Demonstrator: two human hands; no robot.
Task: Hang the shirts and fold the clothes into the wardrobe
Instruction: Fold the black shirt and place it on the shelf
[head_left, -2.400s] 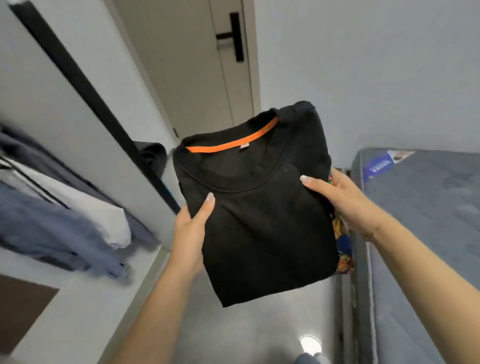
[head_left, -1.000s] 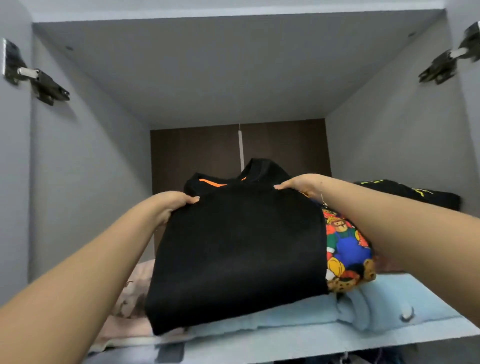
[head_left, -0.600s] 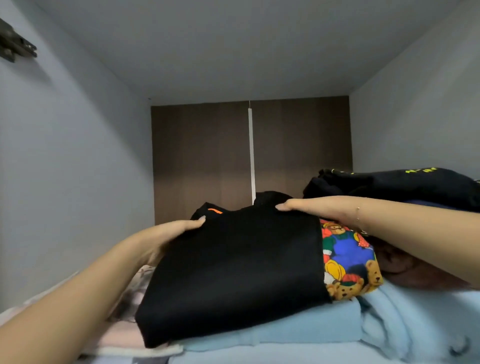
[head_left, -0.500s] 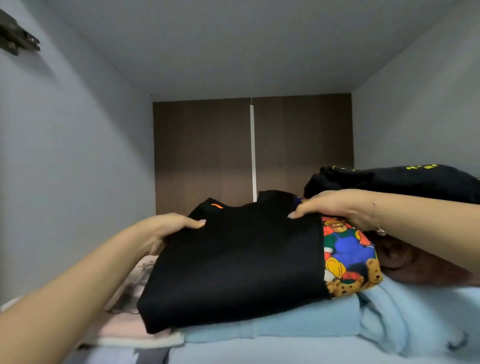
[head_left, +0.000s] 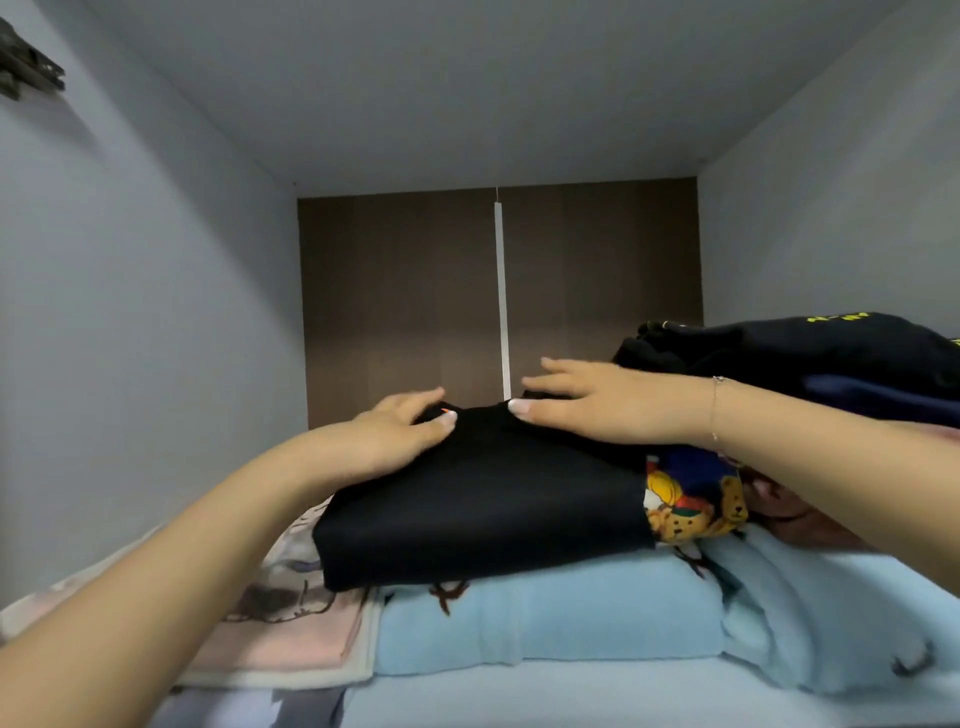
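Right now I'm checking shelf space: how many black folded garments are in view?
2. The black shirt under both hands lies on the light blue blanket; a black garment with yellow lettering tops the right pile. More may be hidden behind.

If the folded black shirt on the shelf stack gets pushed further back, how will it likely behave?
The folded black shirt is soft cloth, so it would probably bunch or lose its fold rather than slide stiffly. It lies on the plush light blue blanket, which likely drags on it. Both the left hand and right hand lie flat on top.
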